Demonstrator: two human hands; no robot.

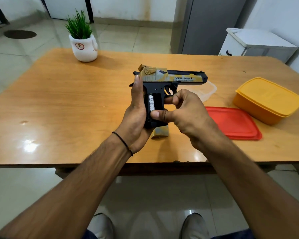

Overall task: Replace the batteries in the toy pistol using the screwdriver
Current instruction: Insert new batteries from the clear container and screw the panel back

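Toy pistol point(169, 78), held upright above the middle of the wooden table point(76, 104), muzzle to the right, grip compartment open toward the camera. Left hand point(136, 114) wraps the rear of the grip, fingers closed around it. Right hand point(183, 111) has its thumb pressed on the lower end of a white battery point(151, 105) seated in the left slot, its other fingers curled beside the trigger guard; the slot to the right appears dark, and whether it is filled cannot be told. A tan cover piece point(160, 134), probably the battery door, lies on the table just below the grip. No screwdriver is visible.

Likely risks: the battery may spring out under thumb pressure if it is not fully seated against its contact, and wrong polarity cannot be ruled out, since the markings are unreadable.

Clearance: the near table edge lies close beneath the wrists, so a dropped part could roll to the floor. A red lid point(233, 123) and a yellow container point(267, 100) occupy the right side; the left side offers open room, with only a potted plant point(82, 44) at the far left.
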